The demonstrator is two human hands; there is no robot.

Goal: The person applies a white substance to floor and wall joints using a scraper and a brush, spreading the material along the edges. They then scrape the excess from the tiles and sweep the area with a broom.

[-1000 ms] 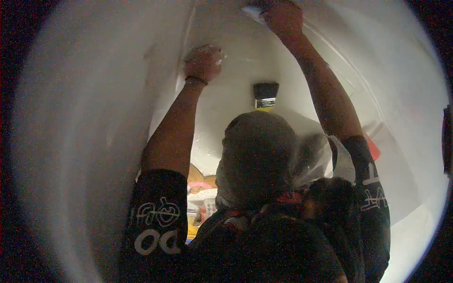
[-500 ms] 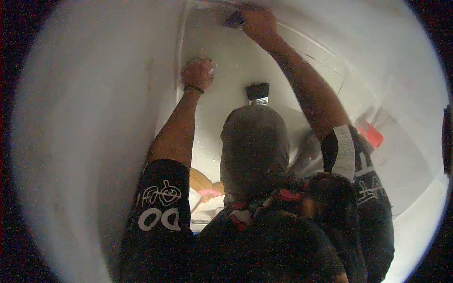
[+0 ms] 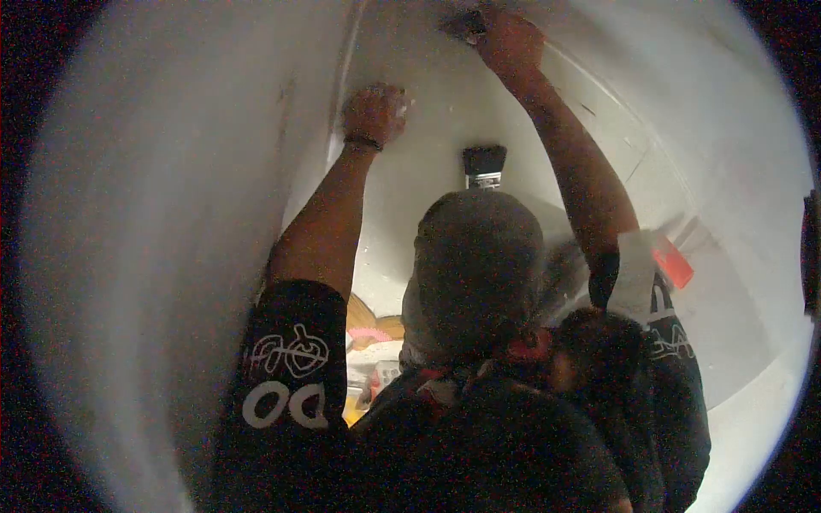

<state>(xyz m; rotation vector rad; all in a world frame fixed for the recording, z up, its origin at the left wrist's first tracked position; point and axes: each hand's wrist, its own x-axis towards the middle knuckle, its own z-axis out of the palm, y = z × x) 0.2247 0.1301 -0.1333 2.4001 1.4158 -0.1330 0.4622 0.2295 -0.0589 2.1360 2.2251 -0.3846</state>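
My right hand (image 3: 513, 47) is closed on a dark flat-ended tool (image 3: 464, 26) near the top of the pale surface (image 3: 428, 120). That tool's edge is against or very near the surface; its exact kind is hard to make out. Lower and to the left, my left hand (image 3: 375, 113) has its fingers curled by the pale surface, with whitish smears on it and a dark band at the wrist. Whatever it may hold is hidden. Between my arms is a wide paintbrush (image 3: 484, 167) with black bristles and a metal ferrule, its handle hidden behind a rounded grey cloth-covered shape (image 3: 479, 256).
Tall whitish walls (image 3: 188, 214) curve up on both sides. A red object (image 3: 673, 262) is at the right, beside my sleeve. Low between the left arm and the grey shape are a pink fan-shaped thing (image 3: 369, 335) and brown pieces (image 3: 363, 315).
The whole view has shifted slightly. Both hands appear further right and a little higher or level. The right hand still grips the dark tool, and the left hand has turned somewhat.
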